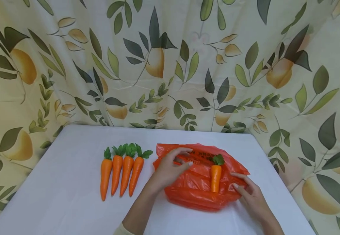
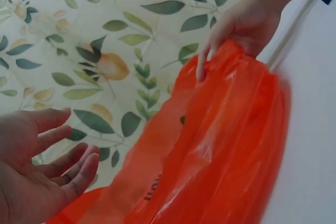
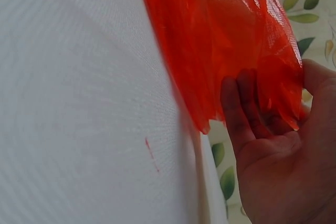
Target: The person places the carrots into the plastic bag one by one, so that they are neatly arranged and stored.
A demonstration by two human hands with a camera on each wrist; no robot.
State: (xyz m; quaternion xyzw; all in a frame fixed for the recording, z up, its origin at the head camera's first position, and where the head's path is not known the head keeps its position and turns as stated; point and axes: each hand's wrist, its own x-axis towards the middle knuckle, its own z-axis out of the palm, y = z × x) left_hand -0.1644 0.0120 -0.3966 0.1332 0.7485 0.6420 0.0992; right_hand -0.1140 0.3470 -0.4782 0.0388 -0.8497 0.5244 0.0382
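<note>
A red plastic bag (image 1: 187, 199) lies on the table with its mouth spread. In it rests one orange carrot (image 1: 215, 178) with a green leafy top, its lower end hidden behind the bag's near fold. My right hand (image 1: 250, 195) holds the bag's right edge; in the right wrist view, the plastic (image 3: 226, 30) passes between the thumb and the fingers. My left hand (image 1: 170, 168) hovers over the bag's left part, fingers spread and loosely bent. Nothing is held in that hand (image 2: 47, 166) in the left wrist view.
Several more carrots (image 1: 126, 173) with green tops lie in a row on the white table (image 1: 55, 182), left of the bag. A curtain (image 1: 170, 81) printed with leaves and fruit hangs behind the table and along its sides.
</note>
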